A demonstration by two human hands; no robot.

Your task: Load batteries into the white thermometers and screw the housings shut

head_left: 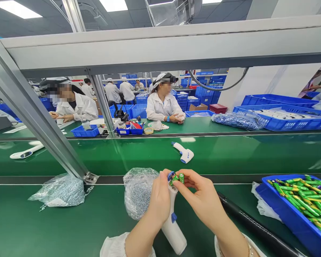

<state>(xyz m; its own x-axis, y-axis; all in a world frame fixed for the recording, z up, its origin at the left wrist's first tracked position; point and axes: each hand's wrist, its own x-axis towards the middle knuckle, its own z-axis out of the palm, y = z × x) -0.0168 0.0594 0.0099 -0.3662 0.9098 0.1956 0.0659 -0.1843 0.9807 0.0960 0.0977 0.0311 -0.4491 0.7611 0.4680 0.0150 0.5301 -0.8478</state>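
A white thermometer gun [173, 233] with a blue trigger is tilted between my hands, its handle end up and its wide head low over the bench. My left hand [160, 196] is closed around the handle end, beside a small blue cap [171, 175] that stands open there. Between thumb and fingers, my right hand [198, 187] pinches a green battery [181, 178] at the handle's opening. Another green battery [174, 180] shows right beside it, partly covered by fingers. How deep the batteries sit cannot be made out.
A blue bin of green batteries [280, 210] stands at right, near a black tube [251, 221]. Bags of small metal parts [139, 196] [66, 192] lie left of my hands. Another thermometer gun [184, 153] rests on the green belt [144, 153]. A metal post [42, 107] rises at left; co-workers sit opposite.
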